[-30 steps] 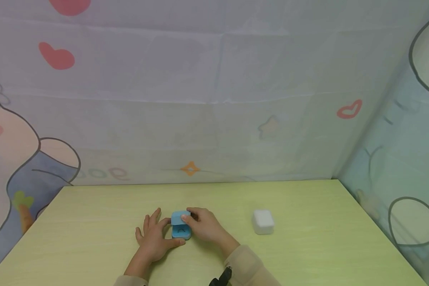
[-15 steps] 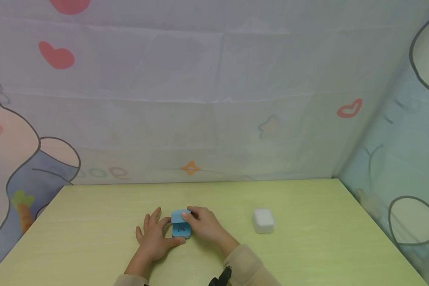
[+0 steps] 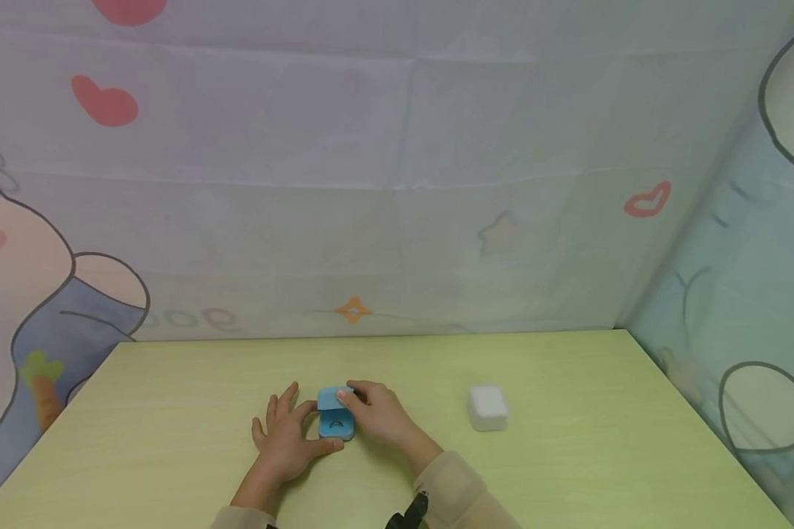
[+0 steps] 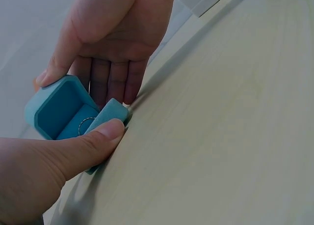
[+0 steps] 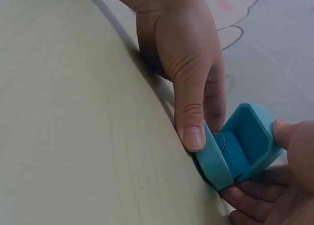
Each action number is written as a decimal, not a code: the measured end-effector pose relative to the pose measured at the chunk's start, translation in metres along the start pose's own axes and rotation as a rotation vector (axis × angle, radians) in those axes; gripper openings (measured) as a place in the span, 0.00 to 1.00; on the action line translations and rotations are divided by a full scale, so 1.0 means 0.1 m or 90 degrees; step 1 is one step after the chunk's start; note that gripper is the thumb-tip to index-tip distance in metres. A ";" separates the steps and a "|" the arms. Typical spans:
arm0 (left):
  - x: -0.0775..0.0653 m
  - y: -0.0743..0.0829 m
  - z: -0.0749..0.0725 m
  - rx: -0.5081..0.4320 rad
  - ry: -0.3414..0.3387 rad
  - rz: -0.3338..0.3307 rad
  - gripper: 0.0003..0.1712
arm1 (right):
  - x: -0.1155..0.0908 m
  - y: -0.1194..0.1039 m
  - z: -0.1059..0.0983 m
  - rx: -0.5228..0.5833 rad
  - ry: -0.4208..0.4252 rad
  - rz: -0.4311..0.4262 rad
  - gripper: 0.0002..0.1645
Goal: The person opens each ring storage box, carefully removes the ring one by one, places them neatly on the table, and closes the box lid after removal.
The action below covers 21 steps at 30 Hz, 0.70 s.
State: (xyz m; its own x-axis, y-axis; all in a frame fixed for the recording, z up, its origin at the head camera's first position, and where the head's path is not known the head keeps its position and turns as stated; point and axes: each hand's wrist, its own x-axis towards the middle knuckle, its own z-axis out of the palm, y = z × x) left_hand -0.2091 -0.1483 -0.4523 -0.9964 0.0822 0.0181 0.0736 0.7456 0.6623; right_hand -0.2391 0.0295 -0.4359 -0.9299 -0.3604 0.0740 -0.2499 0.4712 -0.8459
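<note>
A small blue ring box (image 3: pixel 336 433) stands on the table with its lid (image 3: pixel 331 399) raised. Inside, a thin ring (image 4: pixel 84 124) is seated in the blue cushion. My left hand (image 3: pixel 286 444) holds the base from the left, its thumb across the front and its index finger reaching towards the back; the other fingers are spread. From the right, my right hand (image 3: pixel 382 419) grips the lid, thumb on the near side. In the right wrist view, the right thumb (image 5: pixel 282 131) presses the lid's edge. Part of the ring is hidden behind the base's front wall.
A white rounded box (image 3: pixel 488 408) sits on the pale yellow-green table (image 3: pixel 569 455), to the right of the hands. A printed curtain (image 3: pixel 403 184) hangs behind the table's far edge and along its right side.
The lid of the ring box has tilted up a little wider with the right hand, and more of the inside shows. The left hand stays in place on the base.
</note>
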 end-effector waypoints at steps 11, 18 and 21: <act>0.01 0.00 0.01 0.007 0.000 0.000 0.44 | 0.01 0.01 0.00 0.004 0.005 0.004 0.35; 0.01 0.00 0.02 0.003 0.001 0.000 0.45 | 0.02 0.03 0.00 0.016 0.012 0.019 0.36; 0.01 0.00 0.03 0.003 0.001 -0.004 0.45 | 0.02 0.03 0.00 0.027 0.024 0.028 0.36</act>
State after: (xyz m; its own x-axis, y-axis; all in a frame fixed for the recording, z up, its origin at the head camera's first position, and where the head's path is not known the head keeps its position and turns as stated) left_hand -0.2105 -0.1465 -0.4545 -0.9970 0.0763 0.0157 0.0677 0.7489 0.6592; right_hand -0.2419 0.0303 -0.4387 -0.9492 -0.3096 0.0559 -0.1983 0.4512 -0.8701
